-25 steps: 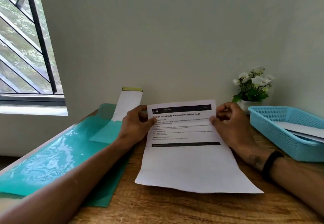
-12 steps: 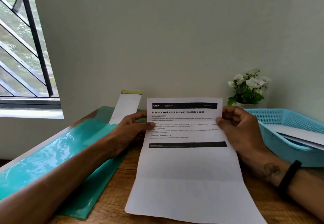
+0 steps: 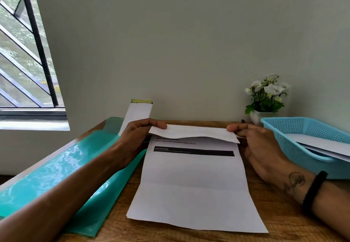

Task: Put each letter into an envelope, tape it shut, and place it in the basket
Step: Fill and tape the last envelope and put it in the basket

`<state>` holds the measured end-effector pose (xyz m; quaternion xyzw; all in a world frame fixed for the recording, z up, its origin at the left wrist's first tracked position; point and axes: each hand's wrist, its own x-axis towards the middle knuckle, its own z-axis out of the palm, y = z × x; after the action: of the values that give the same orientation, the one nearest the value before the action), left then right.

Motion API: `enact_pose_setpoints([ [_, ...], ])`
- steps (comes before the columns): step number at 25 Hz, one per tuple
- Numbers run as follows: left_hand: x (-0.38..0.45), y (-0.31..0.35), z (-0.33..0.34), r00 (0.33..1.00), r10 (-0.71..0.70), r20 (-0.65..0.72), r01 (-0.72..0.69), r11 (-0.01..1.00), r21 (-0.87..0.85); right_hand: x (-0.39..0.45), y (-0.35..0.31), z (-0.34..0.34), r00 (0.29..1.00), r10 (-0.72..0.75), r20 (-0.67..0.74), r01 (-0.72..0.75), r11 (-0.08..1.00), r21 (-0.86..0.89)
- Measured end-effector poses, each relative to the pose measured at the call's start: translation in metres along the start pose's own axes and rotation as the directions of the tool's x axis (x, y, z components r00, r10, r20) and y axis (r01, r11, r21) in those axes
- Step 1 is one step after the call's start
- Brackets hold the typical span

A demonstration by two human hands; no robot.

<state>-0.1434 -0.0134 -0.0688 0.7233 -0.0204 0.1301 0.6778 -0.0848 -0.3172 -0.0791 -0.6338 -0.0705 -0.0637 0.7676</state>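
I am seeing the letter (image 3: pixel 193 183) lying between both hands, long axis running from them toward me, its top edge curling over toward me. The left hand (image 3: pixel 136 139) is pinching the top left corner, the right hand (image 3: pixel 253 143) the top right, equally near. It is a creased white sheet with a black bar. An envelope (image 3: pixel 139 115) is leaning beyond the left hand; the blue basket (image 3: pixel 295 128) is sitting right of the right hand.
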Motion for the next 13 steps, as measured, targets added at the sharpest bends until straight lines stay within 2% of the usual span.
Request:
enact_pose_setpoints([
  [3,-0.0005,0.0002,0.0003,0.999,-0.001,-0.045,0.001,1.000,-0.008,-0.0044,-0.0035,0.0031,0.989,0.069,0.129,-0.082,0.992,0.098],
  [6,-0.0010,0.0033,0.0012,0.995,-0.003,-0.098,-0.003,0.998,-0.058,-0.0076,-0.0003,0.0033,0.969,0.070,0.237,-0.070,0.998,-0.008],
  [8,-0.0022,0.0064,0.0029,0.991,-0.033,-0.133,0.021,0.995,-0.092,-0.0087,0.0024,0.0028,0.962,0.054,0.268,-0.038,0.997,-0.063],
  [10,-0.0041,0.0081,0.0028,0.987,-0.058,-0.147,0.040,0.991,-0.127,-0.0085,0.0042,0.0021,0.961,0.036,0.274,-0.024,0.999,-0.047],
  [13,-0.0040,0.0065,0.0020,0.993,-0.069,-0.094,0.052,0.985,-0.165,-0.0068,0.0049,0.0003,0.973,-0.006,0.232,0.010,1.000,-0.018],
])
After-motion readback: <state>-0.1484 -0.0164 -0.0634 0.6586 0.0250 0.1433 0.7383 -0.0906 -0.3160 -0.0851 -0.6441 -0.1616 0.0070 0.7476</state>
